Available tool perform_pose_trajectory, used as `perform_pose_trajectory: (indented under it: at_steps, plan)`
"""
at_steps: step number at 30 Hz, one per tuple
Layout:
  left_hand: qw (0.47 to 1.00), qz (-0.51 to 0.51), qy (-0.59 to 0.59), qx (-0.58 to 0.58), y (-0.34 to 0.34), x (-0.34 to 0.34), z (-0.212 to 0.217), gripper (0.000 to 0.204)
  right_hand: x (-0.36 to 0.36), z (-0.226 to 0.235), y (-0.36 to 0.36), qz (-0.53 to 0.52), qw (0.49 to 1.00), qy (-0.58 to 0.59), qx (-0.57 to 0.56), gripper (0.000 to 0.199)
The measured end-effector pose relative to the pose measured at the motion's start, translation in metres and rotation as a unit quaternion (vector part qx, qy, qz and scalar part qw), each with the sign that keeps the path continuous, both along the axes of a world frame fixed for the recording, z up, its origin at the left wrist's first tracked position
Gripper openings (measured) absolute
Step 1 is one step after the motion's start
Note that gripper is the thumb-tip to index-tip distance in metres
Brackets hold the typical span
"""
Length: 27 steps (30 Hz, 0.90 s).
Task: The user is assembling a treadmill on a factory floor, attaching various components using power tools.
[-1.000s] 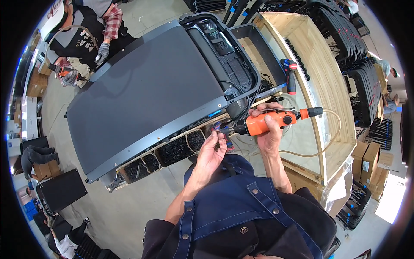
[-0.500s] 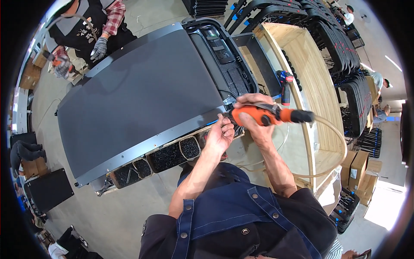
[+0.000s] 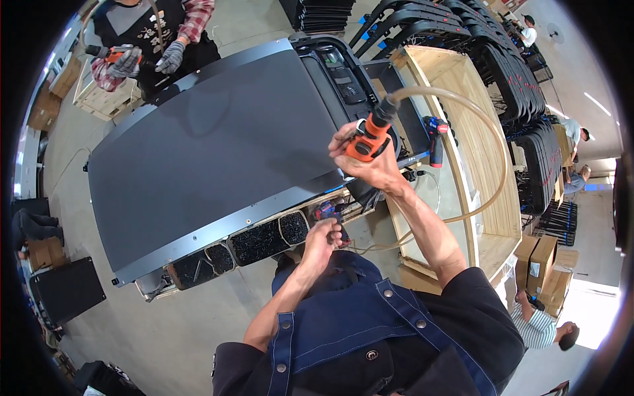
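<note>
A treadmill [image 3: 218, 138] with a wide dark deck and grey side rails lies across in front of me. Over its right front corner, my right hand [image 3: 376, 168] grips an orange air screwdriver [image 3: 368, 140], its hose end tilted up to the right. The tool's tip is hidden. My left hand [image 3: 321, 243] is low, just below the deck's near edge, with curled fingers; whatever they pinch is too small to make out. Right beside it, a red and blue cordless drill [image 3: 325, 211] rests under the rail. Bins of black screws [image 3: 256, 239] stand to its left.
A pale air hose [image 3: 505, 158] loops on my right, past a wooden crate [image 3: 492, 125]. Another cordless drill [image 3: 436, 140] hangs at the crate's edge. Across the deck, a gloved co-worker [image 3: 155, 39] holds an orange tool. Black frames [image 3: 489, 72] are stacked far right.
My right hand has lifted the air screwdriver and swung its hose end upward, back from the rail. My left hand has left the rail and dropped lower. The co-worker's tool has moved up.
</note>
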State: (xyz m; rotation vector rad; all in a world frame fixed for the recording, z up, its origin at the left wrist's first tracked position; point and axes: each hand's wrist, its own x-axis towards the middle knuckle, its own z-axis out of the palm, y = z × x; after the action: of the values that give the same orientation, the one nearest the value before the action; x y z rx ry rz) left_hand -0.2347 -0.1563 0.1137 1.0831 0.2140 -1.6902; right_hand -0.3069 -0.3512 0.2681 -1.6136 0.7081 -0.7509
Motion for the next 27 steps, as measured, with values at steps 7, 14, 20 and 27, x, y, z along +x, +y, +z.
perform_pose_trajectory:
  at_steps: [7,14,20,27]
  plan:
    - [0.987,-0.027,0.04,-0.151,0.023,0.016,0.024,0.028,-0.005,0.001,0.001,0.015,1.0,-0.011,-0.013,0.032]
    - [0.988,-0.013,0.028,-0.151,0.017,0.02,0.028,0.026,-0.013,-0.013,0.005,-0.023,0.996,-0.075,0.028,0.027]
    - [0.988,0.008,-0.016,-0.15,0.014,0.022,0.039,0.022,-0.018,-0.018,0.014,-0.009,0.997,-0.075,-0.011,0.025]
    - [0.978,0.106,0.047,-0.176,0.028,0.039,0.03,0.024,-0.029,0.008,0.034,-0.035,0.988,-0.14,0.048,0.037]
